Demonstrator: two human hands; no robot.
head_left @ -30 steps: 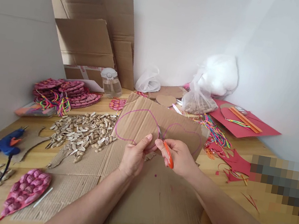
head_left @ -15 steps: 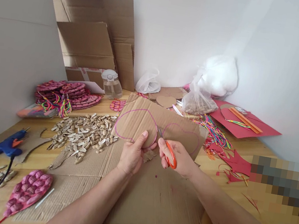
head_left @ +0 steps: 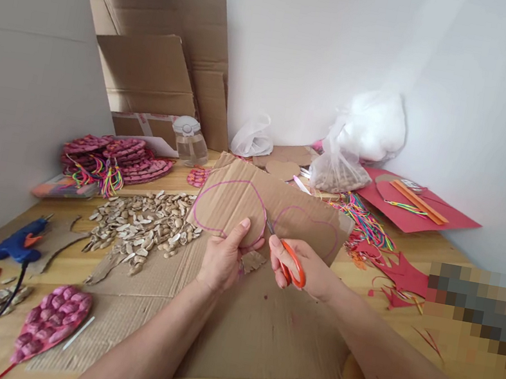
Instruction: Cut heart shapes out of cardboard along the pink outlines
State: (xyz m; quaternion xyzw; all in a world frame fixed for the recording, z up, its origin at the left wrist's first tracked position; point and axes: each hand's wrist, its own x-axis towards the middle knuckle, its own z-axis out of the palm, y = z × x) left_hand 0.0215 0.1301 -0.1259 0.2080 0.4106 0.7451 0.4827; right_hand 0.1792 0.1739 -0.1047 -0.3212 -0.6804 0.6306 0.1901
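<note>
My left hand (head_left: 225, 253) grips the lower edge of a cardboard piece (head_left: 226, 201), thumb on top and fingers beneath. Two heart outlines in purple marker are drawn on it, side by side. In my right hand (head_left: 301, 266) is a pair of orange-handled scissors (head_left: 295, 266), fingers through the loops. The blades lie against the cardboard along the right side of the left heart, where the line meets a cut. A torn cardboard scrap (head_left: 253, 261) hangs just below, between my hands. Under them lies a larger cardboard sheet (head_left: 266, 335).
Peanut shells (head_left: 149, 223) are heaped to the left, by a blue glue gun (head_left: 18, 243) with a black cord. Pink shell-covered pieces (head_left: 54, 318) lie front left. Behind stand a water bottle (head_left: 189, 142) and plastic bags (head_left: 339, 172); coloured cords (head_left: 365, 219) and red paper (head_left: 407, 275) lie right.
The scissor handles have spread a little wider and shifted slightly right. The cardboard piece has tilted slightly, and the view has moved a little.
</note>
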